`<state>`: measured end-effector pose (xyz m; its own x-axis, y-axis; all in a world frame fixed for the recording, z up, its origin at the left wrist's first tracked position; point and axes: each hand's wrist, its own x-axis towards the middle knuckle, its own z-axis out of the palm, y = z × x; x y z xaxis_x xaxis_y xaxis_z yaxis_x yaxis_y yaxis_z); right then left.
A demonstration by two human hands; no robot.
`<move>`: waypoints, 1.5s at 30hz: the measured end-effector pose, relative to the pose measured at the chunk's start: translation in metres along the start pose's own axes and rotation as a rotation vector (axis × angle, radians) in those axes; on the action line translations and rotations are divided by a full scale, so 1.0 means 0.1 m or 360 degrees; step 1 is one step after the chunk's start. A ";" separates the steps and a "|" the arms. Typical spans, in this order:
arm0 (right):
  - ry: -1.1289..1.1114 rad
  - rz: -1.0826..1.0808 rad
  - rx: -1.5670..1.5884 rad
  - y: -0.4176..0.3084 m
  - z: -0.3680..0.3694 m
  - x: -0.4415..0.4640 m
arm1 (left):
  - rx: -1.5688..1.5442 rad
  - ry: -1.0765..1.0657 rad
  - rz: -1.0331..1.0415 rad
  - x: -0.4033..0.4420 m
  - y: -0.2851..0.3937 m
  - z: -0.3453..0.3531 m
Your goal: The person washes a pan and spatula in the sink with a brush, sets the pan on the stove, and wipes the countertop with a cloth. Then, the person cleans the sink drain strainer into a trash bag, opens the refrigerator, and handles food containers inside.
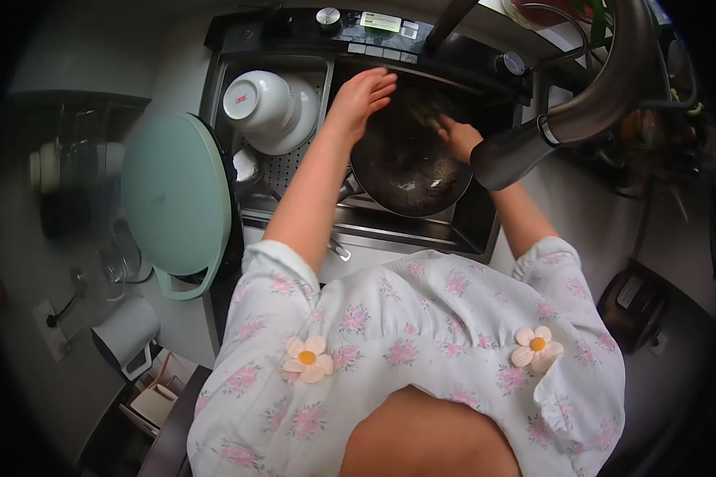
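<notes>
A dark pan (398, 176) rests in the right basin of the sink (468, 235), its short handle pointing to the lower left. My left hand (363, 99) is above the pan's upper left rim, fingers extended and holding nothing. Over the right side of the pan, my right hand (459, 141) has its fingers closed at a blurred, dark thing that I cannot make out. The pan's inside has shiny, wet-looking patches near its lower edge.
Upturned white bowls (294, 119) stand on the perforated tray at left. A green cutting board (171, 195) stands beside the sink. The dark faucet (525, 147) arches in from the upper right, close to my right hand. A white jug (127, 334) is at lower left.
</notes>
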<state>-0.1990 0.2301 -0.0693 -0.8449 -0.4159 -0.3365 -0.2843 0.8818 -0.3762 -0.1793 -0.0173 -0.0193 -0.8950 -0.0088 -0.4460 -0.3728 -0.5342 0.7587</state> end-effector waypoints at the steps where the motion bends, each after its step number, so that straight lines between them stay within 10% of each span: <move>1: -0.0175 0.0104 0.0299 -0.15 -0.33 -0.12 | 0.0205 0.0086 -0.0003 -0.12 -0.03 -0.17; 7: -0.0715 0.0618 0.0990 -0.48 -1.45 -0.89 | 0.0765 0.0546 0.0092 -1.28 -0.28 -0.71; 10: -0.0736 0.0637 0.2113 -0.13 -1.02 -1.12 | 0.0872 0.0657 0.0277 -1.68 -0.36 -0.70; 11: -0.0825 0.0856 0.2048 0.02 -0.66 -1.07 | 0.1001 0.0701 0.0327 -1.80 -0.28 -0.59; 13: -0.0495 0.0386 0.0135 -0.05 -0.06 -1.14 | 0.1400 0.0616 0.0484 -2.02 -0.27 -0.46; 18: -0.0218 0.0261 0.1147 -0.54 -0.78 -1.47 | 0.2129 0.0009 0.0818 -2.27 -0.43 -0.20; 22: -0.0749 0.0482 0.2101 -0.48 -1.07 -1.43 | 0.2409 -0.0422 0.0756 -2.30 -0.82 -0.21; 26: 0.0275 -0.0003 0.0380 0.30 0.05 -1.33 | 0.2311 -0.0322 0.0975 -2.52 -0.84 -0.18; 31: -0.0300 0.0381 0.1542 -0.40 -1.36 -1.85 | 0.2174 -0.0005 0.0750 -2.67 -0.58 -0.26; 34: -0.0409 0.0849 0.1726 -0.10 -0.83 -1.61 | 0.2114 0.0074 0.0809 -2.68 -0.59 -0.27; 39: 0.0189 -0.0028 0.0848 0.00 -0.41 -1.42 | 0.2039 0.0065 0.0813 -2.64 -0.51 -0.15; 43: -0.0605 0.0321 0.1808 -0.50 -1.13 -1.75 | 0.2077 0.0088 0.0786 -2.59 -0.52 -0.16; 45: -0.0822 0.0657 0.1421 -0.30 -0.68 -1.57 | 0.2053 0.0078 0.0796 -2.57 -0.54 -0.17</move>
<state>-0.0886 0.2839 0.0537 -0.4498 -0.3529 -0.8205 0.5796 0.5837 -0.5687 0.0753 -0.0007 0.0466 -0.9999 -0.0093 0.0052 -0.0026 0.6862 0.7274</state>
